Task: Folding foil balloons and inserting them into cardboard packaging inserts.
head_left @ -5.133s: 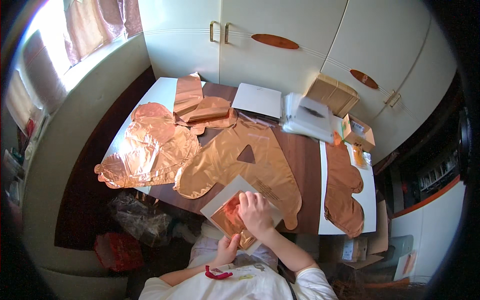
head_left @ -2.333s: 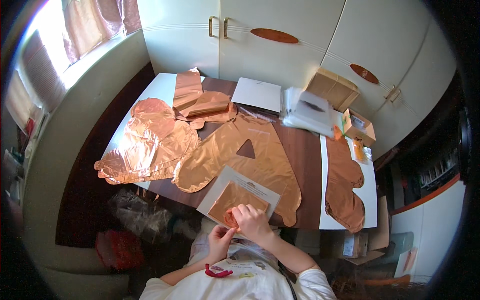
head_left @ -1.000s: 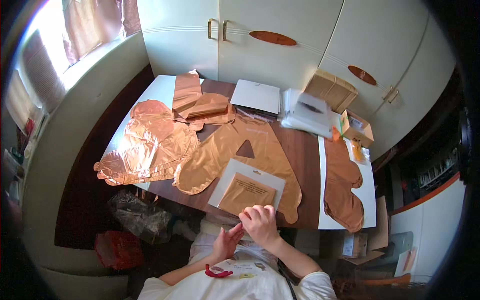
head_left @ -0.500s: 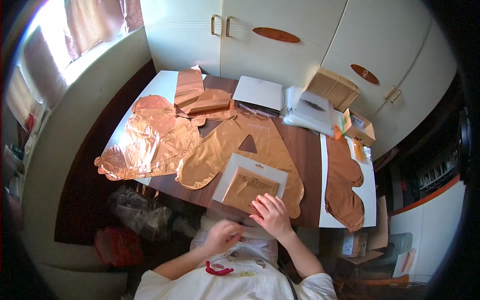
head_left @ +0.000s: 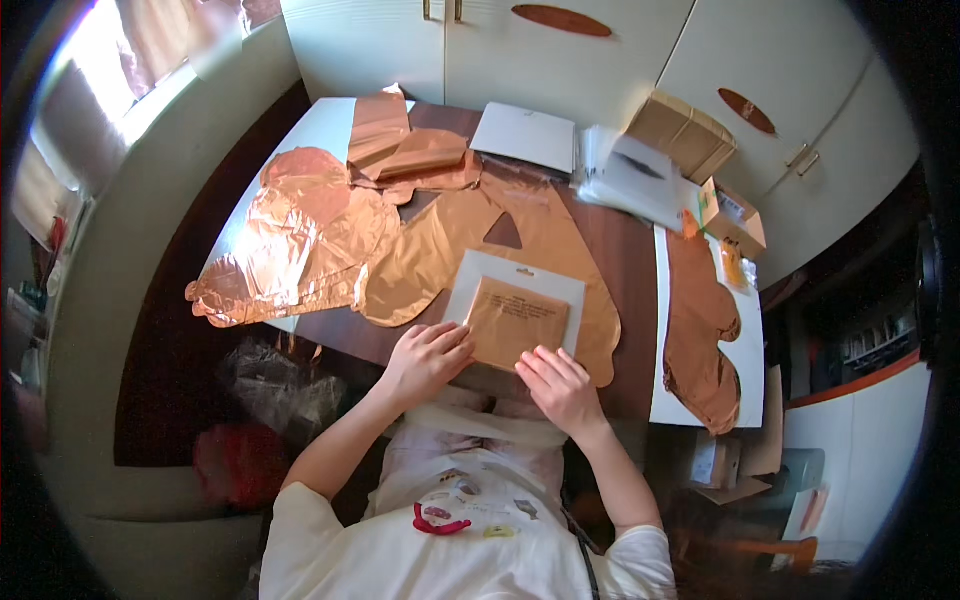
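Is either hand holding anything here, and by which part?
Both hands rest on the flat packet: left hand at its near left corner, right hand at its near edge. Whether either grips it cannot be told.

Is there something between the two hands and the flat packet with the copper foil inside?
Nothing visible. The left hand rests its fingertips on the packet's lower left edge, and the right hand touches its lower right corner. The packet lies flat on a copper foil balloon.

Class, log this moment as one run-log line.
left hand: on flat packet's near edge | right hand: touching same edge | packet: lying on copper foil balloon
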{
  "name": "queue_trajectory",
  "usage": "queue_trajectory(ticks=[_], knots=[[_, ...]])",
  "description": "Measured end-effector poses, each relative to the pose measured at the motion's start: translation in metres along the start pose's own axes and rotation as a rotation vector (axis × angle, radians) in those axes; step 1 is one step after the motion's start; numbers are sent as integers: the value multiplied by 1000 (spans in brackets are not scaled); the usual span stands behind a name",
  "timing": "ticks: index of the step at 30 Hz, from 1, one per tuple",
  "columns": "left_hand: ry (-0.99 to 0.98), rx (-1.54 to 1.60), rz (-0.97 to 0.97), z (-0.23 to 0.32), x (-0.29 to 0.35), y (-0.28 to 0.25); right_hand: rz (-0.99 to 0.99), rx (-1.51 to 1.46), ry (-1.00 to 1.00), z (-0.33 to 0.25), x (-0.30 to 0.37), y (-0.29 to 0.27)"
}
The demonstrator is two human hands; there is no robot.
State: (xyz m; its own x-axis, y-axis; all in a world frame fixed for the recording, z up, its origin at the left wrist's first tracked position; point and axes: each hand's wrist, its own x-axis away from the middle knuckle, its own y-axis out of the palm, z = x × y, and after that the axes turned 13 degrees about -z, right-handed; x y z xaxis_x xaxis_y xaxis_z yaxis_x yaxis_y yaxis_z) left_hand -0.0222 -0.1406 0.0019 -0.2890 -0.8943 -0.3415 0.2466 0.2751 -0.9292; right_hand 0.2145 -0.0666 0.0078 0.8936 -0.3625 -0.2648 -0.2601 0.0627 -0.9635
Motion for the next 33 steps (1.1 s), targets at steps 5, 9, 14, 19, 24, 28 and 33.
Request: queue_trajectory(ticks=[5,9,14,19,24,28,33], knots=[[-96,45,74,7,5,2,56,-81,-17,-15,6,-6],[-71,136,205,27,33,3,-196,-357,-67,-50,43,18],[-157,262,-45,56,81,50,-497,-660,332,-46,60,92],[-255,353,-133,68,101,86,-497,-681,430,-56,60,115],[-267,396,-224,75,101,93,-550,-739,492,-59,59,116],[-217,304,-280,79,102,97,-528,-680,489,-57,61,121],[-177,354,-287,80,107,107,-565,-681,526,-58,64,124]])
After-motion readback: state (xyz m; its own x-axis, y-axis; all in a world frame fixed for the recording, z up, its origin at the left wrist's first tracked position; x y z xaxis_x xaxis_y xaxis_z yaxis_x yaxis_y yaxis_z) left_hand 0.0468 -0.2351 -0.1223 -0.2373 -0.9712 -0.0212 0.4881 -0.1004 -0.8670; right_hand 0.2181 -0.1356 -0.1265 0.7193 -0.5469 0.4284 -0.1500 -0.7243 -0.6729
